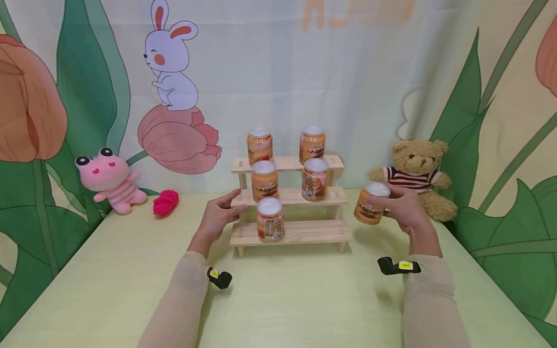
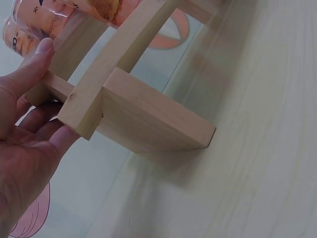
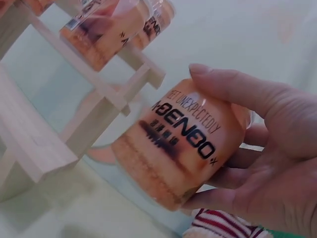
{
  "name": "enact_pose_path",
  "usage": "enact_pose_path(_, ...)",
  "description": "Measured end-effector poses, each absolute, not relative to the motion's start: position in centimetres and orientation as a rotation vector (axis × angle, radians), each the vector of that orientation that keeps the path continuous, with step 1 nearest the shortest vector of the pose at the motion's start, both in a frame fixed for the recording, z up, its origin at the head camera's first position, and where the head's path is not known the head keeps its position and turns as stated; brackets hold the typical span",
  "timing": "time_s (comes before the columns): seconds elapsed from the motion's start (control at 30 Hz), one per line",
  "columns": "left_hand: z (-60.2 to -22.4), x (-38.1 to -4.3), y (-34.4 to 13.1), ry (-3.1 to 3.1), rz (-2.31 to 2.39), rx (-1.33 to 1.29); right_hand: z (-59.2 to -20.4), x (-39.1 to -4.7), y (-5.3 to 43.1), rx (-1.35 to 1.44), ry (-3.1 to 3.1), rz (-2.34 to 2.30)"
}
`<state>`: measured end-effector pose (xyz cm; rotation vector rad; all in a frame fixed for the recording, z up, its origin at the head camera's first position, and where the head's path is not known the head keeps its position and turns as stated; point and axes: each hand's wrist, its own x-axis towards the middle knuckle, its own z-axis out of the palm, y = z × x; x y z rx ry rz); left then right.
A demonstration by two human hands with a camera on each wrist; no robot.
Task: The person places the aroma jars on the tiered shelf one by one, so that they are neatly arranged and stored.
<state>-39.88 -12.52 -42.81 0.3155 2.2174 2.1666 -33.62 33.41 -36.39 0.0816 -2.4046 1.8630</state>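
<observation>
My right hand (image 1: 402, 208) grips an orange can (image 1: 369, 210) with a silver lid, to the right of a three-tier wooden stand (image 1: 304, 236). In the right wrist view, thumb and fingers wrap round that can (image 3: 178, 144), which is clear of the stand and tilted in that view. My left hand (image 1: 218, 217) holds the stand's left end at the middle tier. Seen from the left wrist, the thumb lies above the wood (image 2: 81, 106) and the fingers below. Matching cans stand on the tiers: two on top, two in the middle, one can (image 1: 270, 222) on the bottom tier's left.
A teddy bear (image 1: 417, 166) in a striped shirt sits behind my right hand. On the far left are a pink frog plush (image 1: 109, 179) and a magenta yarn ball (image 1: 166, 203). A printed curtain (image 1: 270, 63) hangs behind the pale table (image 1: 296, 299).
</observation>
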Motion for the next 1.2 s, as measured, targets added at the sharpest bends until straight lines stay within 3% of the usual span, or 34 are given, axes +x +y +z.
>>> enact_pose_path(0.7, -42.9, -39.9, -12.5, 2.232, 2.164, 0.318, -33.3, -32.2, 30.3, 0.324, -2.629, 1.685)
enact_pose_path(1.2, -42.9, -39.9, -12.6, 2.206, 2.18, 0.323, -34.3, -32.9, 24.6, 0.515, -2.703, 1.68)
